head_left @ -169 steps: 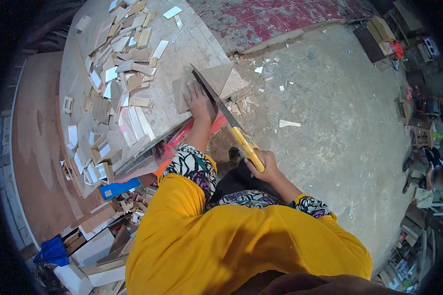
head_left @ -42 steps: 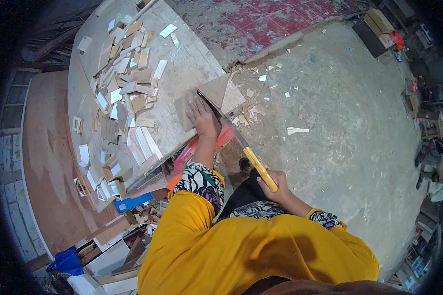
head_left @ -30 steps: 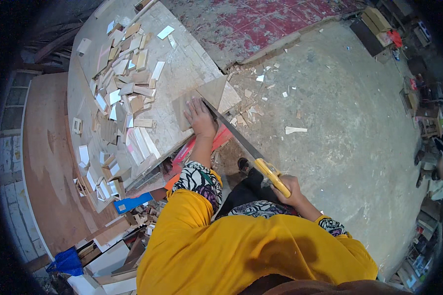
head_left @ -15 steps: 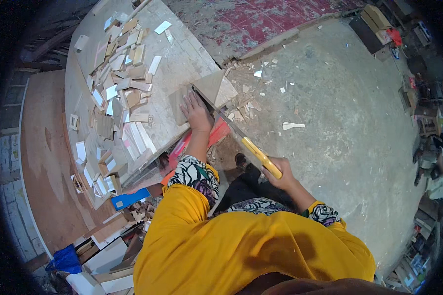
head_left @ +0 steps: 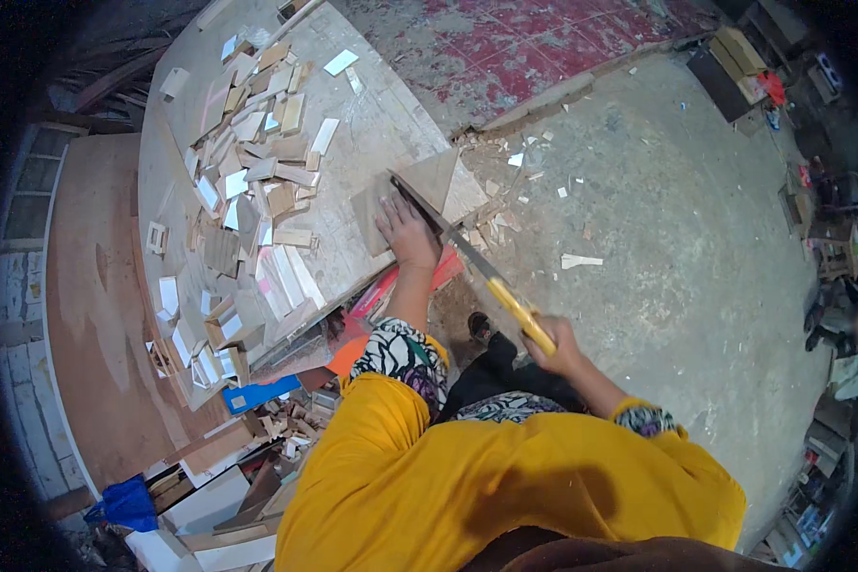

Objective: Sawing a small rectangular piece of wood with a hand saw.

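My left hand (head_left: 411, 234) lies flat with its fingers apart on a thin wooden board (head_left: 368, 215) near the table's edge. Gripped in my right hand (head_left: 555, 345) is the yellow handle of a handsaw (head_left: 518, 308). Its blade slants up and left past my left hand, along a dark slit in the wood. A triangular part of the wood (head_left: 431, 177) lies on the far side of the blade. How deep the teeth sit is hidden.
Many wood offcuts (head_left: 281, 200) crowd the table (head_left: 362, 124) on the left. A blue-handled saw (head_left: 259, 393) sits at its near edge, above a scrap heap. Wood chips (head_left: 582, 260) dot the concrete floor. Clutter lines the far right.
The whole scene has shifted slightly right and down in view. My right hand and the saw handle have moved slightly towards the board; my left hand keeps its place on the wood.
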The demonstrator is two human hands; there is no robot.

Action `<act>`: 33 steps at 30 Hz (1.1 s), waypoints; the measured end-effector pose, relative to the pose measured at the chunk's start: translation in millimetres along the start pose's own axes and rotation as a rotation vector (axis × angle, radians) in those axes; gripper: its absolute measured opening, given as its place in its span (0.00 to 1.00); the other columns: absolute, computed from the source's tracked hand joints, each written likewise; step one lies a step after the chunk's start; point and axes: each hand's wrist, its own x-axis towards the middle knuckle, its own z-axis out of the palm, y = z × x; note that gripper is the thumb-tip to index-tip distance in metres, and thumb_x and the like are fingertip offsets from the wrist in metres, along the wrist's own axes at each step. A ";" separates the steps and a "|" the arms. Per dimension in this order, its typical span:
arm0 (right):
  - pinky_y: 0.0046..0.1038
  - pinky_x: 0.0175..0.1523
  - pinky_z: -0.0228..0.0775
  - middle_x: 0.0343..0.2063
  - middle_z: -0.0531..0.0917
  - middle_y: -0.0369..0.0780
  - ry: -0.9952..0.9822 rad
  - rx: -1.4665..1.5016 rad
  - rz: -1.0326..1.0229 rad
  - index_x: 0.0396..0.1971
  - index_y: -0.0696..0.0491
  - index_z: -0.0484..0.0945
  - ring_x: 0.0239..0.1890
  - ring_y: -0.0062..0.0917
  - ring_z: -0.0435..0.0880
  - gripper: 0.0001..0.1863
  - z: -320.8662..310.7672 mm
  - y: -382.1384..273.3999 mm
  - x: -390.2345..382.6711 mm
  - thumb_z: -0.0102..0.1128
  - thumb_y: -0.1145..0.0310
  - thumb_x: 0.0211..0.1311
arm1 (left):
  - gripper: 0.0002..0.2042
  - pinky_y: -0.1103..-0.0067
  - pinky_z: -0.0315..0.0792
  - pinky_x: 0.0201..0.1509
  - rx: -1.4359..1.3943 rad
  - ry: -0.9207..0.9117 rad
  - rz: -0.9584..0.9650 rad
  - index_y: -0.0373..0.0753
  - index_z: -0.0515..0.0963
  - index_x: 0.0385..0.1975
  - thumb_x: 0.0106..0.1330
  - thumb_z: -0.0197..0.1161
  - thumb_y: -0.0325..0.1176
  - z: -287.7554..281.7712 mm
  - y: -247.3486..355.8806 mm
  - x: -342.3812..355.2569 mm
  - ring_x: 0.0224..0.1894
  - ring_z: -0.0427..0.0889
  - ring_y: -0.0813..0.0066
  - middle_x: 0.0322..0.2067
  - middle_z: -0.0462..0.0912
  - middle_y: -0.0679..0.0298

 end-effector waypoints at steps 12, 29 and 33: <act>0.31 0.24 0.64 0.16 0.74 0.45 0.015 0.159 0.073 0.22 0.55 0.73 0.17 0.38 0.73 0.07 -5.1 -7.4 11.2 0.59 0.68 0.51 | 0.42 0.53 0.42 0.66 -0.028 -0.120 -0.021 0.29 0.54 0.61 0.46 0.66 0.42 -34.4 9.1 5.8 0.67 0.46 0.50 0.64 0.51 0.51; 0.36 0.27 0.67 0.19 0.77 0.48 0.118 0.049 -0.002 0.25 0.53 0.77 0.22 0.44 0.76 0.06 35.2 -0.5 70.7 0.60 0.67 0.48 | 0.35 0.51 0.37 0.66 -0.095 -0.048 0.055 0.28 0.62 0.57 0.49 0.62 0.39 -0.1 3.3 -2.7 0.67 0.45 0.49 0.64 0.51 0.52; 0.35 0.28 0.68 0.19 0.77 0.47 0.063 0.023 -0.043 0.24 0.53 0.77 0.22 0.43 0.78 0.06 17.9 -1.5 16.9 0.59 0.67 0.48 | 0.37 0.51 0.37 0.66 0.049 0.065 0.053 0.26 0.59 0.58 0.48 0.63 0.40 19.1 -13.0 -7.7 0.67 0.44 0.48 0.64 0.51 0.52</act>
